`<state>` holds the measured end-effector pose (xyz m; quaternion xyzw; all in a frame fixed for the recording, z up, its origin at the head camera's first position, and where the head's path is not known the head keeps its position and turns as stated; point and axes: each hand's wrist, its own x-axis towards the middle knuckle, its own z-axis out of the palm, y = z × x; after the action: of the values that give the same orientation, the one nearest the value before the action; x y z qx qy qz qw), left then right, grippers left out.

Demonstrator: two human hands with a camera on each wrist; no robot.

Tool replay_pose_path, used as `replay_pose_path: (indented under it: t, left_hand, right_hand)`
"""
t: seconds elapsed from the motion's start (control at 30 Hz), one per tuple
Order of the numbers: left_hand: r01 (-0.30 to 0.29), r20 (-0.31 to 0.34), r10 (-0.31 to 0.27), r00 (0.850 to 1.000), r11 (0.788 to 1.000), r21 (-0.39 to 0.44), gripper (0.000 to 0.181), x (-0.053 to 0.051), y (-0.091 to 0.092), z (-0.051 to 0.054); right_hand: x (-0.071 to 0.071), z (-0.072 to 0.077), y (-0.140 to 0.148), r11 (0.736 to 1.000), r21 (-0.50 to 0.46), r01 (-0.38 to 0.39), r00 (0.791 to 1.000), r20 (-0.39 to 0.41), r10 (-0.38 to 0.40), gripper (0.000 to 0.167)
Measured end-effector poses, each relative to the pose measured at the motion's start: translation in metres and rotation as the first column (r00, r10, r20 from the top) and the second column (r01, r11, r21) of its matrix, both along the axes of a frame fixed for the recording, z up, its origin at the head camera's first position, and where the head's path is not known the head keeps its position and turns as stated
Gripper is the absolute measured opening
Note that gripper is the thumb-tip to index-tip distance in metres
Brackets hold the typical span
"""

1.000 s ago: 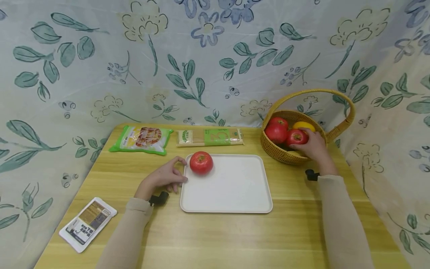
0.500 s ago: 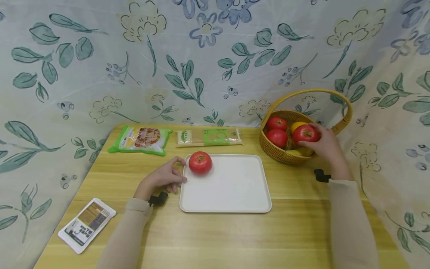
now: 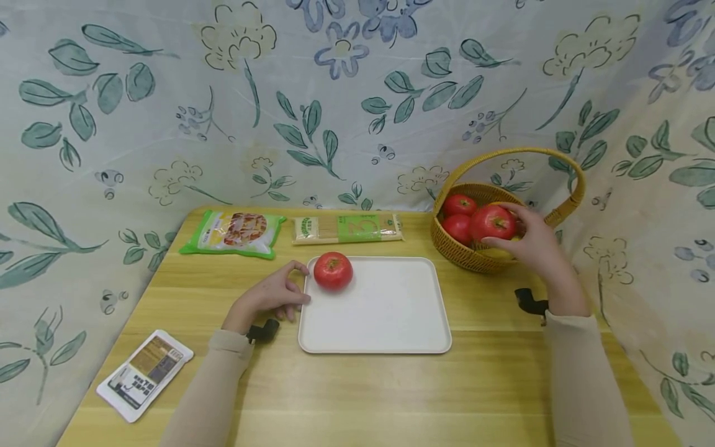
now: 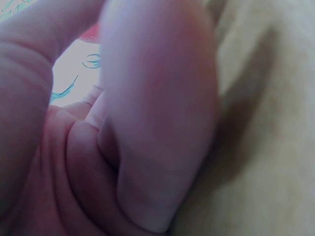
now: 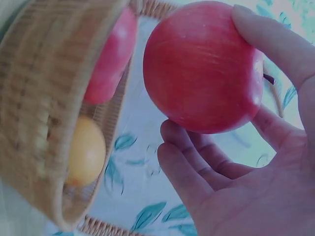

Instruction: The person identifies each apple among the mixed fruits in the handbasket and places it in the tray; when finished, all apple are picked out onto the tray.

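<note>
My right hand grips a red apple just above the wicker basket. Thumb and fingers curve round this apple in the right wrist view, where its stem points toward the palm. Inside the basket lie two more red apples and a yellow fruit, mostly hidden in the head view. On the white tray, a red apple sits at the upper left corner. My left hand rests against the tray's left edge, fingers loosely bent; its wrist view is mostly blurred fingers.
A green-edged snack bag and a flat noodle pack lie along the table's back. A white pouch is at the left. The basket's tall handle arches over it, near the floral cloth.
My right hand has lifted the apple out from the other fruit, first toward the right, then slightly back left. My left hand has stayed at the tray's edge.
</note>
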<state>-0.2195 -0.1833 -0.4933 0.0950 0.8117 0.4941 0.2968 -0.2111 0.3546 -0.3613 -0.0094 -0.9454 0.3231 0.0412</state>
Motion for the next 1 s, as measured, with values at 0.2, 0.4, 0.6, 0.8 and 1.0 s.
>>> replay_pose_path:
  t: [0.2, 0.4, 0.6, 0.8, 1.0]
  left_hand:
    - [0.005, -0.007, -0.005, 1.000, 1.000, 0.003, 0.069, 0.000, 0.000, 0.000]
    - [0.005, -0.006, -0.005, 1.000, 1.000, 0.010, 0.068, 0.001, 0.000, -0.001]
    - [0.003, -0.006, -0.003, 1.000, 1.000, 0.011, 0.068, 0.001, -0.001, -0.001]
    - [0.006, -0.009, -0.006, 1.000, 1.000, 0.011, 0.068, 0.000, -0.001, -0.002]
    - [0.009, -0.014, -0.008, 1.000, 1.000, 0.009, 0.068, 0.000, 0.000, -0.002]
  right_hand:
    - [0.011, 0.004, -0.028, 0.997, -0.041, -0.068, 0.998, 0.009, 0.068, 0.090]
    - [0.015, -0.004, -0.053, 0.980, -0.102, -0.170, 0.985, 0.024, 0.174, 0.087]
    - [0.013, -0.019, -0.078, 0.959, -0.125, -0.255, 0.963, 0.058, 0.264, 0.083]
    - [0.006, -0.038, -0.098, 0.930, -0.170, -0.326, 0.934, 0.091, 0.344, 0.081]
    - [-0.003, -0.061, -0.110, 0.916, -0.187, -0.354, 0.901, 0.193, 0.387, 0.081]
